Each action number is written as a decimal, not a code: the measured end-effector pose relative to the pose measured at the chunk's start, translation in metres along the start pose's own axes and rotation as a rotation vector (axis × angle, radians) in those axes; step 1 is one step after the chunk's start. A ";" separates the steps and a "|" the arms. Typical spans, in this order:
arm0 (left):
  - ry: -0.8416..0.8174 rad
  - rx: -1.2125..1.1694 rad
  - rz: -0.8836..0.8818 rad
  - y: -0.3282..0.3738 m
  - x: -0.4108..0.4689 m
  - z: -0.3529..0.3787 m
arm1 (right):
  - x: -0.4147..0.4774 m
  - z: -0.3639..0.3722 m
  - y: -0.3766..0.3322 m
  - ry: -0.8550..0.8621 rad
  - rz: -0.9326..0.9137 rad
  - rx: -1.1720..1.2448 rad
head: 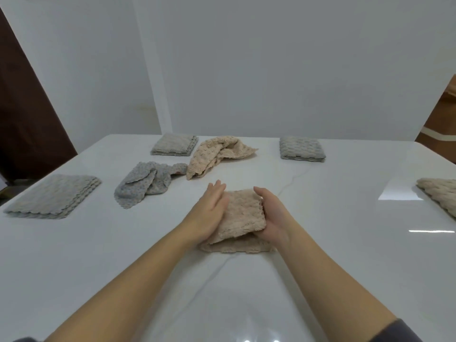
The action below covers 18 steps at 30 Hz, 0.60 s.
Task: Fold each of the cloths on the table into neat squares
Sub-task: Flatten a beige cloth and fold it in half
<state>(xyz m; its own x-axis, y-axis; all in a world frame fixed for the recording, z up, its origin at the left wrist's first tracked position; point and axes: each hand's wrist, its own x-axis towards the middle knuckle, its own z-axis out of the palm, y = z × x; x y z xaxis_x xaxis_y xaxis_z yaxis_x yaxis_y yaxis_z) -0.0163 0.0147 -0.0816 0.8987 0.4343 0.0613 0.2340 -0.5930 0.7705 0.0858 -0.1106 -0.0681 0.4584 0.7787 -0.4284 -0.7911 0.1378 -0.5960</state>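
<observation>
A folded beige cloth [243, 218] lies on the white table [333, 243] in front of me, its upper layer lifted a little at the near edge. My left hand [209, 213] presses flat against its left side with straight fingers. My right hand [274, 215] cups its right side, fingers relaxed. A crumpled grey cloth [145, 183] and a crumpled beige cloth [217, 156] lie unfolded further back.
Folded grey squares sit at the left [53, 197], back centre [174, 145] and back right [302, 149]. A folded beige cloth [441, 193] lies at the right edge. White walls stand behind the table; a dark door is at the left.
</observation>
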 end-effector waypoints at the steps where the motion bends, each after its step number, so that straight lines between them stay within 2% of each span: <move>1: -0.042 0.115 0.013 -0.004 -0.001 0.005 | 0.000 0.000 0.000 -0.003 -0.003 -0.021; 5: -0.118 0.410 0.036 -0.003 -0.001 0.015 | 0.000 -0.004 -0.002 0.049 0.019 -0.118; 13: -0.151 0.632 0.039 0.005 0.003 0.026 | 0.006 -0.016 -0.005 0.126 0.038 -0.164; 18: -0.136 0.683 0.063 -0.001 0.001 0.036 | 0.007 -0.021 -0.009 0.150 -0.034 -0.245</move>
<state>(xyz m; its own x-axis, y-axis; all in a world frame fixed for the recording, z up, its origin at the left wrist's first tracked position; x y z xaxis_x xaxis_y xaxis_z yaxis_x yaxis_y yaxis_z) -0.0022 -0.0082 -0.1053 0.9464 0.3221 -0.0217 0.3201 -0.9273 0.1940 0.1046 -0.1197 -0.0797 0.5523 0.6742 -0.4902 -0.6611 -0.0040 -0.7503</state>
